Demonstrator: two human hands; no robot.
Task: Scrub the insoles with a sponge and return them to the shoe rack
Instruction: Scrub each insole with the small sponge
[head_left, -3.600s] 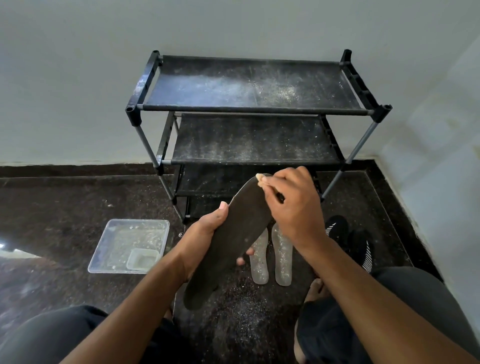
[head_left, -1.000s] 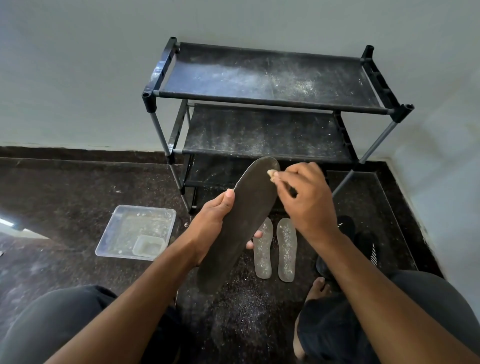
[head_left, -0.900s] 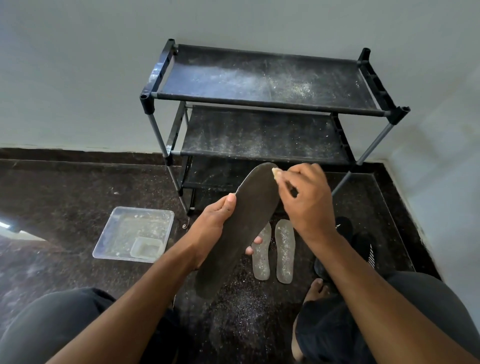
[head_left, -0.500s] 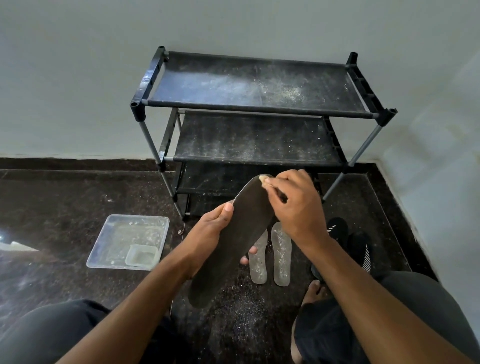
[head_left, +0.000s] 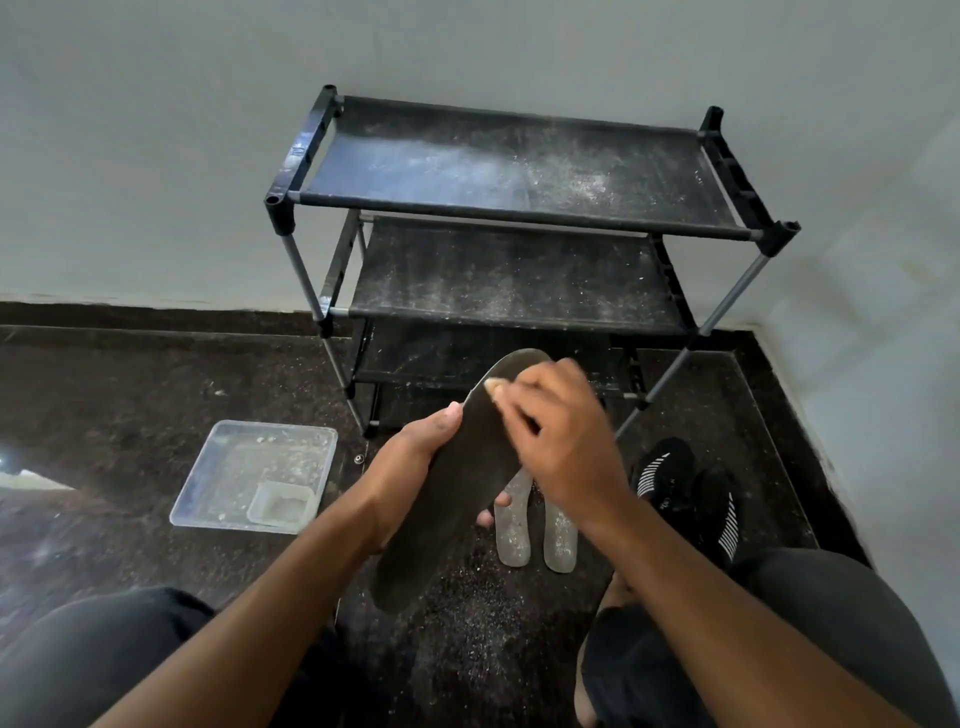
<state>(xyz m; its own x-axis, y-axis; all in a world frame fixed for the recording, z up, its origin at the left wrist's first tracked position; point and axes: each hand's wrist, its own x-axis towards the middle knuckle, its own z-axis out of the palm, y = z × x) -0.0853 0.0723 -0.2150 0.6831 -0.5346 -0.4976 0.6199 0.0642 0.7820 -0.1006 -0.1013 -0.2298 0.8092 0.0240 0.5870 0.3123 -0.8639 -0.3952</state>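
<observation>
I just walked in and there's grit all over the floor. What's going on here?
A person is cleaning shoe insoles. The left hand grips a dark insole while the right hand rubs a small sponge near its toe end. Two pale insoles lie on the floor by the shoe rack, whose visible shelves hold no insoles yet.

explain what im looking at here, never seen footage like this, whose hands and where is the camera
There is no machine: a person wears a camera on their head, looking down at their own bare hands. The left hand holds a dark insole. The right hand pinches a small pale sponge against its upper end. On the dark floor lie two pale insoles, black shoes and a clear tray with a small tub inside. A dusty black shoe rack stands against the wall.
</observation>
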